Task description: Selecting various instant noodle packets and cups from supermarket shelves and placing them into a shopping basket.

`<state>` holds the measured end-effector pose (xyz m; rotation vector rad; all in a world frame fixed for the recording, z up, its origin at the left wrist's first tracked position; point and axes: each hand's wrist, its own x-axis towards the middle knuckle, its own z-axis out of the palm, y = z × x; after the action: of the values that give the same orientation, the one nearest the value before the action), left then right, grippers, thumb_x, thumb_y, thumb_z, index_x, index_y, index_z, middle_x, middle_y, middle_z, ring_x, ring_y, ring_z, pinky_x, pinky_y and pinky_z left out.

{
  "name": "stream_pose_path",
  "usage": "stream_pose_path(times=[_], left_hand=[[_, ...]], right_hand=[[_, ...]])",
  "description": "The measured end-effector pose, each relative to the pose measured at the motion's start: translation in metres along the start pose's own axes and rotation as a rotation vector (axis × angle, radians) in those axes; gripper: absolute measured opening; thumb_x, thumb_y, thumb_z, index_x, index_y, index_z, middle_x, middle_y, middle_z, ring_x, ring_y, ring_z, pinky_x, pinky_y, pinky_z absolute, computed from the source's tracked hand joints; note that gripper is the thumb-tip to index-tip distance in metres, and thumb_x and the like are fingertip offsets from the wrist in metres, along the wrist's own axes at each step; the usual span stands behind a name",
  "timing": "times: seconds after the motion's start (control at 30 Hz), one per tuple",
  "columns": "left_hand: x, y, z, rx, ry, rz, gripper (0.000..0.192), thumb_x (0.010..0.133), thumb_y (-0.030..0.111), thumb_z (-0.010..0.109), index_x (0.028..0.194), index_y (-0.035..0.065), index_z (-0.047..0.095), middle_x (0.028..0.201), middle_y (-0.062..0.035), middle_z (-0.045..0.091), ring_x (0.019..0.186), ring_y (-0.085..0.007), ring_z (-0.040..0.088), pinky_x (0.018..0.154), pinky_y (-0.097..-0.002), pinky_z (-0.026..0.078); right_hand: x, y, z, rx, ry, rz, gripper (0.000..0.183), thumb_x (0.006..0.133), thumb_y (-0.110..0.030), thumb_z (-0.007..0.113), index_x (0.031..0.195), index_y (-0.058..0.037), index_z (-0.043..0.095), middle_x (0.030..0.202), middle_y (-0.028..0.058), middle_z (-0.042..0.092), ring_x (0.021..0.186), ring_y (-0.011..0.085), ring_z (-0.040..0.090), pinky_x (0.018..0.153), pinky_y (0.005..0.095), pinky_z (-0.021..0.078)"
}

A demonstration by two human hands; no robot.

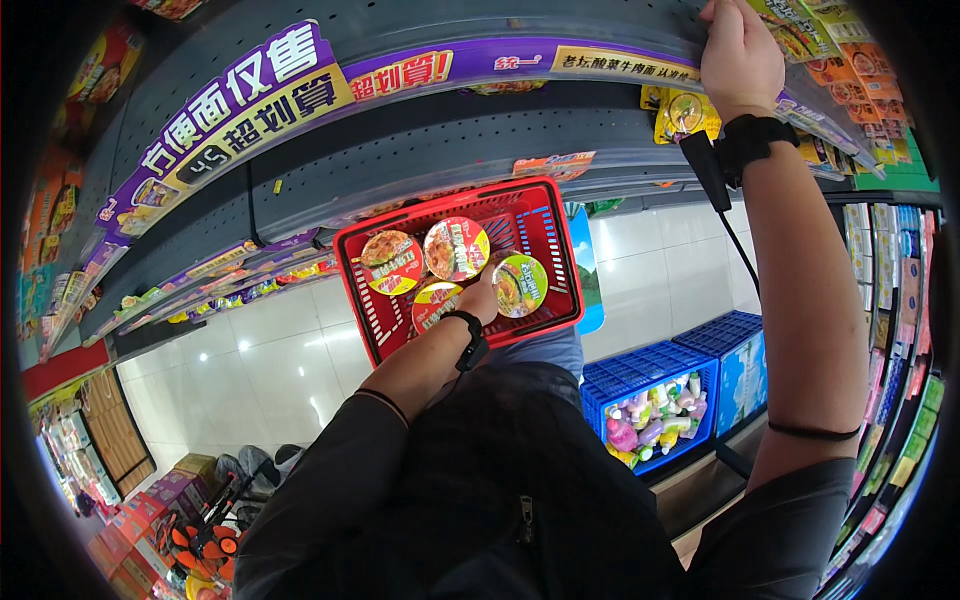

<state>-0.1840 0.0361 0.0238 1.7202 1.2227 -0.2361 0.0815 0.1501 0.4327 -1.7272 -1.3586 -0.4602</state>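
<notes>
My left hand (480, 296) is inside a red plastic shopping basket (382, 352), its fingers around the side of an instant noodle cup with a green lid (519, 287). Three noodle cups with red and yellow lids share the basket: one at the left (391, 261), another at the back (456, 249), and a third (435, 304) partly covered by my left hand. Raised at the top right, my right hand (742, 64) is at a shelf's front edge. Its fingertips are cut off or hidden, so whether it holds anything cannot be told.
Dark perforated metal shelves (420, 139) with purple price strips (480, 60) span the front. Yellow noodle packets (679, 112) sit near my right wrist. A blue crate of bottles (649, 405) stands on the tiled floor at right. Stacked cartons (142, 517) are at lower left.
</notes>
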Motion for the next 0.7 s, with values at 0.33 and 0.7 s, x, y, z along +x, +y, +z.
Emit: stream_pose_path(times=[0.33,0.7], left_hand=[[0.018,-0.011,0.011,0.044,0.016,0.035,0.048,0.091,0.023,0.046,0.129,-0.0035,0.033,0.096,-0.0274,0.063,0.084,-0.0371,0.065,0.073,-0.0454,0.051],[0.006,0.008,-0.005,-0.513,-0.227,-0.388,0.044,0.091,0.031,0.053,0.117,-0.0035,0.042,0.093,-0.0177,0.062,0.060,-0.0223,0.066,0.049,-0.0326,0.057]], right_hand=[[0.000,-0.004,0.000,0.004,0.004,0.001,0.031,0.089,-0.025,0.042,0.070,-0.0037,0.055,0.065,0.0161,0.055,0.065,0.0318,0.055,0.063,0.0378,0.0417],[-0.001,0.001,-0.003,-0.005,-0.006,-0.009,0.032,0.089,-0.026,0.042,0.070,-0.0039,0.056,0.065,0.0172,0.055,0.065,0.0338,0.056,0.062,0.0390,0.0420]])
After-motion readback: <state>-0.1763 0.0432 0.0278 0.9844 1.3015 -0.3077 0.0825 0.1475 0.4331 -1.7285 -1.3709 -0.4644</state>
